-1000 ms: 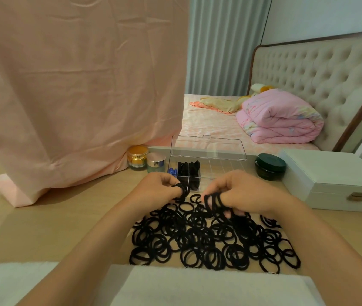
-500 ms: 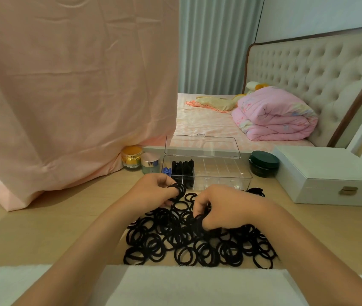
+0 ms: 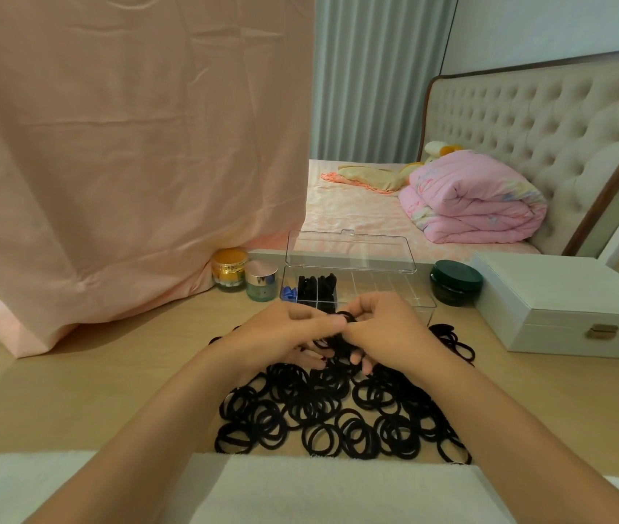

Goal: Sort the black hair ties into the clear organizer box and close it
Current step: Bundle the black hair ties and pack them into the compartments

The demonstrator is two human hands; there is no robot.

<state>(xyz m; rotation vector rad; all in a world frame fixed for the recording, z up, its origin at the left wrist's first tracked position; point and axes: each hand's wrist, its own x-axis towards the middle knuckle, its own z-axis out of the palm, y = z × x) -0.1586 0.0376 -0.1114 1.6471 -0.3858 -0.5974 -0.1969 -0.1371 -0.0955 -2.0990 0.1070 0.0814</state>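
Note:
A big heap of black hair ties (image 3: 338,417) lies on the wooden table in front of me. My left hand (image 3: 285,330) and my right hand (image 3: 383,327) meet above the heap's far edge, both gripping one bundle of black hair ties (image 3: 342,334) between them. Just behind my hands stands the clear organizer box (image 3: 387,289), its lid (image 3: 349,251) raised upright. Two of its left compartments hold black ties (image 3: 317,285), and the leftmost holds small blue items (image 3: 289,293). The other compartments look bare.
A gold jar (image 3: 229,270) and a pale green jar (image 3: 261,283) stand left of the box, a dark green jar (image 3: 456,282) right of it. A white jewellery case (image 3: 565,304) sits at the right. Pink cloth (image 3: 111,145) hangs at the left. A white towel (image 3: 300,485) covers the near edge.
My hands have come together. The right hand lifted from the pile and joined the left, so both now hold one bundle of ties close to the box.

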